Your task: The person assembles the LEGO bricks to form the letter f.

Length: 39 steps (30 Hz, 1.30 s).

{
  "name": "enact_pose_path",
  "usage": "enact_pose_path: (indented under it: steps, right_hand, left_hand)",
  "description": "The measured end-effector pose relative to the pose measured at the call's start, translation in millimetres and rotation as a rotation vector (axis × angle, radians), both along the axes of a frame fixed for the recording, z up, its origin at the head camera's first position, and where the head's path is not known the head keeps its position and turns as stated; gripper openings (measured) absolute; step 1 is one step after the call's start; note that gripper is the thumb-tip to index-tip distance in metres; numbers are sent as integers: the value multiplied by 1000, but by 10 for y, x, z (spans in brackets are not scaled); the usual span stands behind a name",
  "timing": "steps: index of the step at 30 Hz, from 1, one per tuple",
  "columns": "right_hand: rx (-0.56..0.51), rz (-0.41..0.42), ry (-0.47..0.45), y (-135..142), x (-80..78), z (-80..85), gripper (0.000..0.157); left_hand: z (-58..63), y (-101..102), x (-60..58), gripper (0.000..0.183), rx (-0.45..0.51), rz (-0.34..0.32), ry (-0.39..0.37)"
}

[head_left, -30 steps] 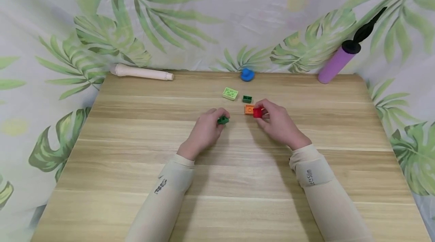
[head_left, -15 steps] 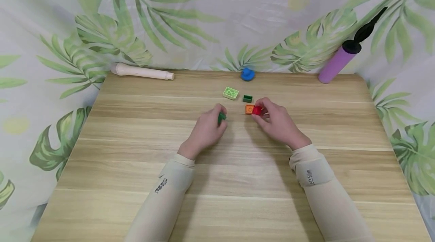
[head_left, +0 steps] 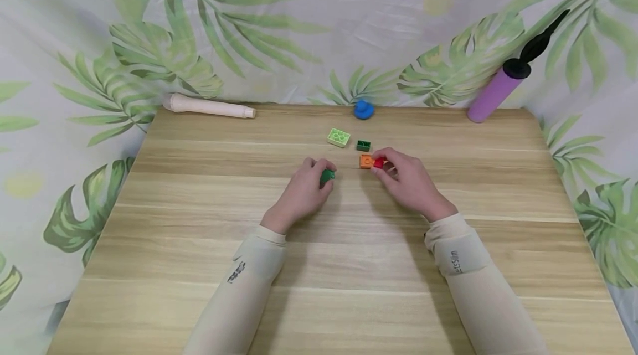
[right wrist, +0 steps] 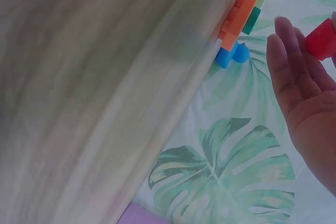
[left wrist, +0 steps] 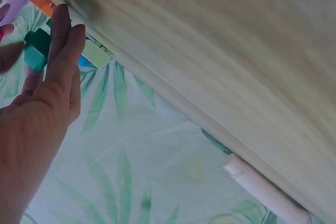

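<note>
Between thumb and fingers, my left hand (head_left: 303, 191) pinches a green toy brick (head_left: 327, 176), also visible as a green brick (left wrist: 37, 50) in the left wrist view. My right hand (head_left: 408, 180) pinches a small red toy brick (head_left: 379, 163), partly covered by the fingers; the right wrist view shows this red brick (right wrist: 322, 39) too. Both hands are held above the table. Just left of the right fingertips lies an orange brick (head_left: 366, 161), upside down. Behind it are a dark green brick (head_left: 363, 145) and a light green brick (head_left: 339, 137), each with its hollow side up.
A wooden table (head_left: 319, 310) spreads under both arms. Along its back edge sit a white stick-like object (head_left: 211, 107), a blue toy duck (head_left: 363, 109) and a purple hand pump (head_left: 493, 94) with a black top. Leaf-patterned cloth (head_left: 369, 22) hangs behind.
My left fingers have turned the green brick about in place. The red brick has shifted and tilted slightly in my right fingers. The loose bricks on the table lie as before.
</note>
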State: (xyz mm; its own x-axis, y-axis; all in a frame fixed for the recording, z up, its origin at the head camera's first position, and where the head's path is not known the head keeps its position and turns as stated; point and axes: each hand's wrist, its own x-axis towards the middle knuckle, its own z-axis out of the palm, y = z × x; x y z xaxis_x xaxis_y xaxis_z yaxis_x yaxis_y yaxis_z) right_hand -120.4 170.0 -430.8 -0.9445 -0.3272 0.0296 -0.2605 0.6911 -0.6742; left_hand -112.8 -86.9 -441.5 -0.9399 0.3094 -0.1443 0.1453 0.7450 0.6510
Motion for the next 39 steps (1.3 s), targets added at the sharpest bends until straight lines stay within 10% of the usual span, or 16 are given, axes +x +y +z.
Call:
enact_pose_path:
  steps: [39]
  right_hand:
    - [86,81,-17,-187,-73,58,40]
  left_hand:
    - [-55,9,-31,36,-332,-8,124]
